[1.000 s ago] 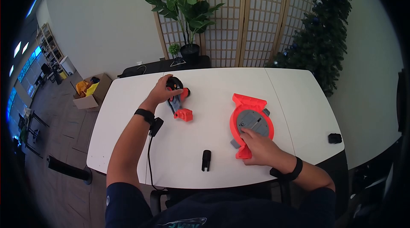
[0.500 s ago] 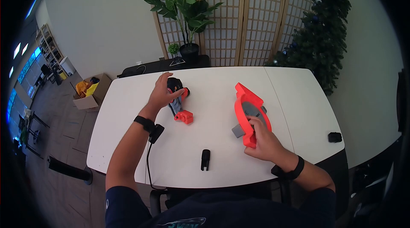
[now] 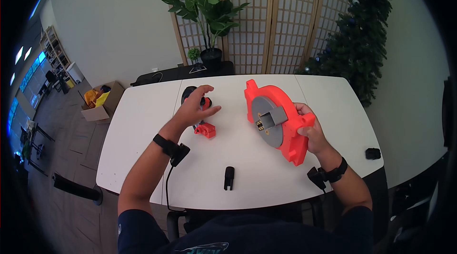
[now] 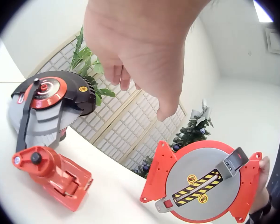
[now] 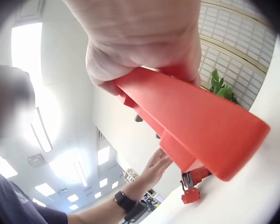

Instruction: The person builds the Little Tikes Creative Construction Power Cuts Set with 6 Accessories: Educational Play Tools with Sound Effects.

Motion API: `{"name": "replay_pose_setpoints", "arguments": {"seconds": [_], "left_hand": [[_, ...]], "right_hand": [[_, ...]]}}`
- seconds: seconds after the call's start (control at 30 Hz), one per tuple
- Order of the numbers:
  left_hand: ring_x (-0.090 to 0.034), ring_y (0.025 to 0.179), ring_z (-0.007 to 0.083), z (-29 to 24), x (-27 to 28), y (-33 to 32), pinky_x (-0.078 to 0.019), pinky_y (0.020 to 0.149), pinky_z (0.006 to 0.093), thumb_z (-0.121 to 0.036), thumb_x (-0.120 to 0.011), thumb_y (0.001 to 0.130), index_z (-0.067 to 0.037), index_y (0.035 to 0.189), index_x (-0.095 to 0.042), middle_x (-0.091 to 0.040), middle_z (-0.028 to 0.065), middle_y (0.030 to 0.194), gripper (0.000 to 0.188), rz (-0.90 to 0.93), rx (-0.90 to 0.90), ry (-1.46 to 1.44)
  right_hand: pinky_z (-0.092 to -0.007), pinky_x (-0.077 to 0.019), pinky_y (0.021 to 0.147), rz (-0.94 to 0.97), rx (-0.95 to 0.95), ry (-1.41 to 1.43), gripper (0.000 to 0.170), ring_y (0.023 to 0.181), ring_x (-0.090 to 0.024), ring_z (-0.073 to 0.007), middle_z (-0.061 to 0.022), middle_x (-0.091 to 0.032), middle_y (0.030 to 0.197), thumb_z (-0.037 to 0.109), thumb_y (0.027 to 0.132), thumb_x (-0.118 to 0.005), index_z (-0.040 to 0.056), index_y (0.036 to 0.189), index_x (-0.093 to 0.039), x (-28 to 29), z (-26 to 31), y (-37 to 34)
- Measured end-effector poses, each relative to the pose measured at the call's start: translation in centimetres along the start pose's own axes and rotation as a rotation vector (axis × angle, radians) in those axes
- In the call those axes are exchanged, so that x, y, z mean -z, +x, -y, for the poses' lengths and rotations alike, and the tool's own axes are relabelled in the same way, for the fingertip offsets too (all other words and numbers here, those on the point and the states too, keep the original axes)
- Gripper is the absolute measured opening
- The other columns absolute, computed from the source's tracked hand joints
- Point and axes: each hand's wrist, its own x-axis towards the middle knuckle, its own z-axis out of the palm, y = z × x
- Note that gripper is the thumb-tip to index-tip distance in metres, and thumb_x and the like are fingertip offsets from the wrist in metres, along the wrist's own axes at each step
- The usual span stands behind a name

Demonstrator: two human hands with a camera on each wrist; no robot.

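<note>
White table (image 3: 266, 182) in front of folding screen (image 3: 293, 21), plant (image 3: 209, 9) behind far edge. R hand (image 3: 318, 140) clamped on one end of red-&-grey disc base (image 3: 273, 137), which is tilted up, disc face toward L side. L hand (image 3: 194, 107) — fingers apart, gripping nothing — just beside toy saw (image 4: 44, 123), w/ a gap in L wrist view. White top runs btwn saw & base. Black two-pronged part (image 3: 229, 178) near front edge; small black item (image 3: 373, 153) close to R edge.
</note>
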Motion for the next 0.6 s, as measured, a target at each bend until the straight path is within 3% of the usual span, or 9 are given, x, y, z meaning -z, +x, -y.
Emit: {"name": "replay_pose_setpoints", "arguments": {"seconds": [0.1, 0.17, 0.23, 0.3, 0.4, 0.53, 0.6], "left_hand": [[-0.045, 0.136, 0.0256, -0.3, -1.2, -0.6, -0.0329, 0.118, 0.0395, -0.027, -0.072, 0.092, -0.003, 0.141, -0.042, -0.049, 0.0155, 0.142, 0.062, 0.134, 0.057, -0.163], [-0.047, 0.135, 0.0246, -0.1, -2.0, -0.6, -0.0351, 0.116, 0.0399, -0.029, -0.070, 0.095, 0.000, 0.143, -0.040, -0.048, 0.0166, 0.143, 0.064, 0.176, 0.114, -0.385], [-0.049, 0.133, 0.0218, 0.5, -2.3, -0.5, -0.0383, 0.113, 0.0394, -0.032, -0.068, 0.096, 0.002, 0.145, -0.037, -0.049, 0.0156, 0.143, 0.066, 0.208, 0.129, -0.463], [-0.055, 0.127, 0.0222, 0.1, -2.5, -0.6, -0.0430, 0.109, 0.0370, -0.042, -0.068, 0.095, 0.004, 0.140, -0.043, -0.057, 0.0174, 0.135, 0.069, 0.266, 0.196, -0.687], [-0.063, 0.115, 0.0182, -1.7, -1.8, -1.6, -0.0496, 0.100, 0.0325, -0.044, -0.066, 0.096, 0.003, 0.137, -0.047, -0.063, 0.0136, 0.126, 0.065, 0.390, 0.245, -0.612], [-0.066, 0.105, 0.0152, -1.1, -3.1, -2.1, -0.0541, 0.091, 0.0297, -0.042, -0.066, 0.096, 0.002, 0.133, -0.049, -0.065, 0.0118, 0.120, 0.060, 0.291, 0.323, -0.634], [-0.067, 0.101, 0.0146, -1.6, -3.0, -2.2, -0.0556, 0.089, 0.0297, -0.040, -0.067, 0.096, 0.001, 0.131, -0.051, -0.065, 0.0109, 0.117, 0.056, 0.237, 0.335, -0.799]], "right_hand": [[-0.0373, -0.0484, 0.101, 0.019, -0.012, 0.213, 0.070, 0.113, -0.059, -0.0229, -0.0144, -0.056, 0.123, 0.029, 0.074, -0.062, -0.0016, 0.134, -0.042, 0.3, -1.1, 0.3], [-0.0396, -0.0493, 0.101, 0.033, -0.013, 0.466, 0.067, 0.117, -0.059, -0.0256, -0.0167, -0.057, 0.126, 0.032, 0.077, -0.057, -0.0019, 0.134, -0.043, 0.3, -1.4, 0.6], [-0.0409, -0.0492, 0.102, 0.058, -0.014, 0.519, 0.066, 0.118, -0.059, -0.0265, -0.0174, -0.058, 0.128, 0.034, 0.079, -0.054, -0.0022, 0.134, -0.044, 0.7, -2.0, 1.2], [-0.0422, -0.0492, 0.103, 0.082, -0.013, 0.571, 0.066, 0.119, -0.059, -0.0275, -0.0181, -0.058, 0.129, 0.036, 0.082, -0.050, -0.0025, 0.135, -0.045, 0.7, -2.3, 1.5], [-0.0431, -0.0489, 0.103, 0.045, -0.060, 0.694, 0.064, 0.120, -0.059, -0.0274, -0.0181, -0.059, 0.131, 0.038, 0.086, -0.043, -0.0027, 0.135, -0.049, 0.5, -3.0, 1.3], [-0.0432, -0.0489, 0.103, 0.007, -0.168, 0.727, 0.061, 0.118, -0.060, -0.0271, -0.0159, -0.060, 0.130, 0.039, 0.090, -0.040, -0.0019, 0.133, -0.052, 0.5, -3.4, 2.0], [-0.0433, -0.0489, 0.103, -0.012, -0.218, 0.706, 0.058, 0.117, -0.061, -0.0266, -0.0151, -0.061, 0.128, 0.040, 0.092, -0.040, -0.0011, 0.131, -0.054, 0.5, -3.3, 2.4]]}}
